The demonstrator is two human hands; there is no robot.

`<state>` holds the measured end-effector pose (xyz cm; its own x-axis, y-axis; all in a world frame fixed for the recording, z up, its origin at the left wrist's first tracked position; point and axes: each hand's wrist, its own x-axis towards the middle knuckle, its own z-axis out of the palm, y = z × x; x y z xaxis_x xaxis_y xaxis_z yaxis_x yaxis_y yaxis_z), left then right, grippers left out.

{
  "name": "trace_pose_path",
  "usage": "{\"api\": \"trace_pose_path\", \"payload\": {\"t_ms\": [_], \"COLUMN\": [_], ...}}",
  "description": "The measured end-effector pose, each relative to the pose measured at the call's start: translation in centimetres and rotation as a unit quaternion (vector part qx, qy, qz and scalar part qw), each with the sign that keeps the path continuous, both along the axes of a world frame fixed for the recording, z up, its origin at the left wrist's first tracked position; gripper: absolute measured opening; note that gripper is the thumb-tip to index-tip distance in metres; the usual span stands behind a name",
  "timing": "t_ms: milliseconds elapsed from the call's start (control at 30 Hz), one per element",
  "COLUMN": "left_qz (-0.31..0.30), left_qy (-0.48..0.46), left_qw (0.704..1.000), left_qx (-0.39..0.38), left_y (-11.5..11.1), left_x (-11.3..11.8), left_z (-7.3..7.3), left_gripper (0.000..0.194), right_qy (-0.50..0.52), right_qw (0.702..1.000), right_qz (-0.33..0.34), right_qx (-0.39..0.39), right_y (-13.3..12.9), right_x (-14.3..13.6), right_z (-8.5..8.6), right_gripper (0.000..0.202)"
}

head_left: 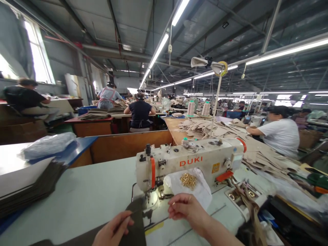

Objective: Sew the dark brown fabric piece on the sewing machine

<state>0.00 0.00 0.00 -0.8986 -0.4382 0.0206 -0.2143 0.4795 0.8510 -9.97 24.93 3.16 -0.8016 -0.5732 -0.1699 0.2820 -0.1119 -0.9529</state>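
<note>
My right hand [188,209] is closed in a pinch, with a small gold-coloured metal piece [174,204] showing at the fingertips. It is just in front of a white cloth [205,194] bearing a pile of similar gold metal pieces [188,180]. My left hand [114,228] is closed at the edge of a dark olive fabric piece [137,225], thumb against fingers. That fabric lies on the bed of a DUKI sewing machine [164,164], its far end close to the needle area [150,198]. The fabric's part under my left hand is hidden.
On the left lie a stack of dark panels [30,184] and a plastic-wrapped bundle [50,145]. A tray [237,200] with metal rings and straps stands right of the machine. Beige cut pieces [205,126] cover the table behind. Several people work at other tables.
</note>
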Motion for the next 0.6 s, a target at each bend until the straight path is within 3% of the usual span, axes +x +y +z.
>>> {"api": "trace_pose_path", "payload": {"t_ms": [67,200,400,500,600], "left_qz": [-0.004,-0.028,-0.083,-0.102,-0.113], "left_qy": [0.009,0.025,0.035,0.039,0.052], "left_qw": [1.000,0.999,0.995,0.994,0.991], "left_qx": [0.007,0.021,0.043,0.005,-0.044], "left_y": [0.5,0.9,1.7,2.2,2.4], "left_x": [0.2,0.5,1.3,1.6,1.9], "left_z": [0.3,-0.7,-0.6,0.1,0.4], "left_gripper": [0.042,0.034,0.021,0.020,0.023], "right_qy": [-0.027,-0.042,0.075,0.106,0.114], "right_qw": [1.000,0.998,0.997,0.994,0.993], "right_qz": [0.002,0.031,0.027,0.022,0.036], "right_qx": [-0.001,-0.017,-0.006,-0.018,-0.021], "right_y": [-1.0,-3.5,-7.3,-8.3,-8.8], "right_x": [1.0,2.0,2.2,2.4,2.9], "right_z": [-0.4,-2.0,-5.8,-7.2,-7.6], "right_gripper": [0.038,0.033,0.025,0.029,0.024]}}
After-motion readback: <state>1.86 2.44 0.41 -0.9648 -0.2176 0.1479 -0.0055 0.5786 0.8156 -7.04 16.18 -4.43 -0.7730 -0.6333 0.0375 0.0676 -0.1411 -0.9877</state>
